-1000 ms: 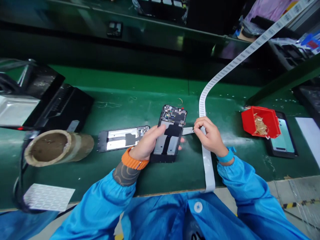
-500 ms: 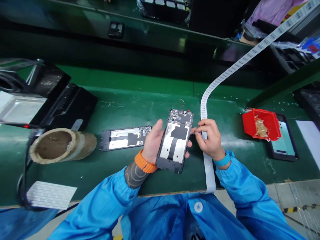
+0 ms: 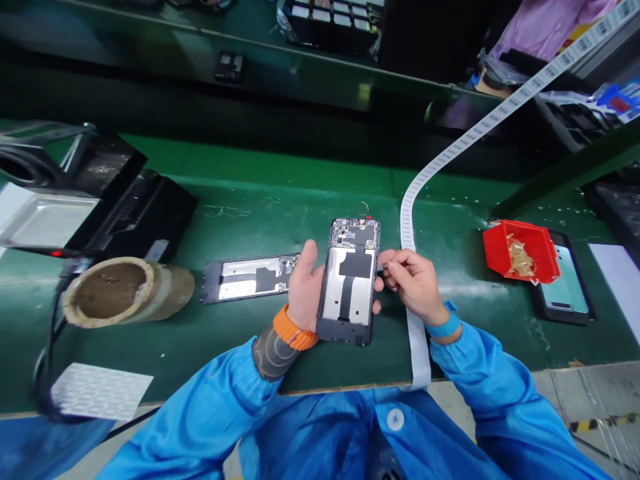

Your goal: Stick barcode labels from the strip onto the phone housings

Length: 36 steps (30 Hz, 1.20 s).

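An opened phone body (image 3: 349,287), with its circuit board at the top and a silver plate below, lies in my left hand (image 3: 306,293), whose fingertips show past its right edge. My right hand (image 3: 413,280) is at that edge, thumb and fingers pinched together; whatever is between them is too small to make out. Under and behind this hand runs a long strip of printed labels (image 3: 407,223). A second opened phone body (image 3: 245,278) rests on the green table to the left, partly behind my left hand.
A cardboard tube (image 3: 165,290) and a black device (image 3: 155,207) stand at the left. On the right, a red bin (image 3: 545,252) with tan pieces overlaps a black tray (image 3: 583,293). A patterned sheet (image 3: 103,391) lies front left. A shelf (image 3: 310,50) runs across the back.
The phone body in my left hand has turned more upright and shifted slightly left. My right hand has moved slightly left and down, with its fingers more closely bunched.
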### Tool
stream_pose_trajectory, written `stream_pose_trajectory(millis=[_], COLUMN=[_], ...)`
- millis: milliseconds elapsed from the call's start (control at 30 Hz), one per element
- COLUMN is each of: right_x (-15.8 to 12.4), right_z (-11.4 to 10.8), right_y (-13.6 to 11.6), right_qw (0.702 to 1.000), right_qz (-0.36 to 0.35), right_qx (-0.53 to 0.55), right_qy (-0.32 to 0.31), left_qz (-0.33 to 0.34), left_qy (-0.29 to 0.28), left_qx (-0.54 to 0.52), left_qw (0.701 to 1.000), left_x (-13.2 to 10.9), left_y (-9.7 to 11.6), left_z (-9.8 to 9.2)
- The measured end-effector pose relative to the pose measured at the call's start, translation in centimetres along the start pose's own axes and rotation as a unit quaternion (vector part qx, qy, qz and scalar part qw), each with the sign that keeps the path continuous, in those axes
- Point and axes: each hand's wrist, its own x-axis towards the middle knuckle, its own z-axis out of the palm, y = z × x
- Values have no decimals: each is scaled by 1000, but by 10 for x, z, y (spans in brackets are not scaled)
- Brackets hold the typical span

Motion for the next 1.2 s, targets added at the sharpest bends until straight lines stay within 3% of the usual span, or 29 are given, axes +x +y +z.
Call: stream_pose_trajectory(millis=[200,400,733,1200], right_x=[2,3,-1,-1], right_z=[-7,-13,-13,-7], right_y=[8,5,-19,-21], right_qw=[999,996,981,990], right_qz=[-41,-85,-73,-43], right_qx=[-22,-10,-130,-121], right_qy=[11,-10,-120,-63], left_qz=[6,70,-21,-8], left_qy=[4,107,189,152], left_qx=[5,75,87,82], left_qw=[1000,989,978,985], left_x=[0,6,15,16], left_y=[3,0,-18,-26], left_z=[4,5,-3,0])
